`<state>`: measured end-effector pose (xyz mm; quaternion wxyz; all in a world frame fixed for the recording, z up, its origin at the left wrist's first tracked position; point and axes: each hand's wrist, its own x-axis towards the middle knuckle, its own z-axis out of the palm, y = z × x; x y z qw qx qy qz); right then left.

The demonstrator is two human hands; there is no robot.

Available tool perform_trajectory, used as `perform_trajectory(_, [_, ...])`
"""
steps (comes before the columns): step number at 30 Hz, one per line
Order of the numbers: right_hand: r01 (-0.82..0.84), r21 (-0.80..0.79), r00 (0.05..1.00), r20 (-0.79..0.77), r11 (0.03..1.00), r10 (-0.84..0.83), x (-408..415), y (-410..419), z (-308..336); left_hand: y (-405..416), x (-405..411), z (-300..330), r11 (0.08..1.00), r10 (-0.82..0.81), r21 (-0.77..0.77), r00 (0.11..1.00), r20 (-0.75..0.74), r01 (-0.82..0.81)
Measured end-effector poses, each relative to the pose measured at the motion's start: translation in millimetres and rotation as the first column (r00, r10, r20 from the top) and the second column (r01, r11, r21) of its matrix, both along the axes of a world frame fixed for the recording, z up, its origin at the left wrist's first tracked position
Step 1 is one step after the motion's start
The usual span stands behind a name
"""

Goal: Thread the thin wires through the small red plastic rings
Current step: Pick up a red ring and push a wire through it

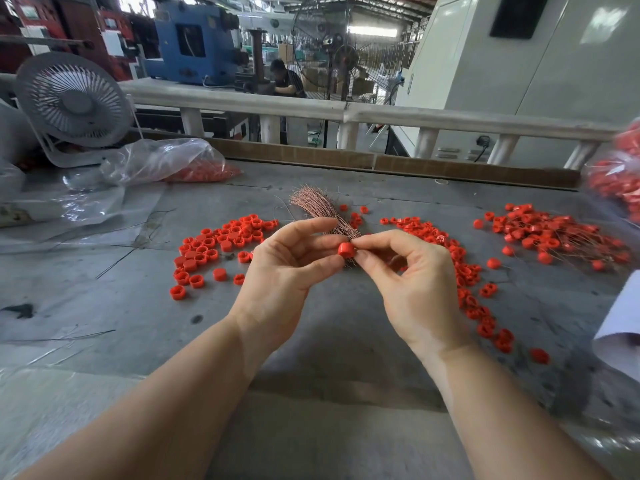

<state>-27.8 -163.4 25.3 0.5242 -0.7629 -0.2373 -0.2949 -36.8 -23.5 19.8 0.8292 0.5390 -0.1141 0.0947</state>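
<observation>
Above the grey table [311, 341], the left hand [280, 271] pinches a red ring [345, 250] between thumb and forefinger, other fingers loosely curled. The right hand [412, 275] pinches at the ring's far side, where the wire bundle [317, 206] begins and fans away behind. Loose rings [221, 244] lie scattered beyond.

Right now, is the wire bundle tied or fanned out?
Fanned out: the wire bundle spreads at its far end, narrowing toward the hands. A tie, cannot tell.

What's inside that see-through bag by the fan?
The clear plastic bag holds more red rings, heaped at its right end. The crumpled plastic blurs the rest of the inside.
</observation>
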Motion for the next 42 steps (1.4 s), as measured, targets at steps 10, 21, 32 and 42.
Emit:
perform_trajectory(10, [0.029, -0.045, 0.999, -0.023, 0.999, -0.03, 3.2, -0.5, -3.8, -1.9, 0.4, -0.2, 0.998, -0.065, 0.007, 0.994, -0.091, 0.066])
perform_trajectory(21, [0.119, -0.043, 0.993, 0.017, 0.992, -0.118, 9.5, -7.7, -3.0, 5.2, 2.8, 0.6, 0.998, 0.049, -0.026, 0.97, -0.238, -0.057])
perform_trajectory(32, [0.646, 0.012, 0.744, -0.229, 0.763, -0.627, 42.2, -82.3, -2.8, 3.7, 3.3, -3.0, 0.994, 0.048, 0.107, 0.956, -0.291, -0.018])
perform_trajectory(42, [0.722, -0.343, 0.425, -0.464, 0.6, -0.777, 50.0, -110.7, -18.3, -2.0, 2.2, -7.9, 0.847, 0.217, 0.514, 0.97, -0.108, -0.132])
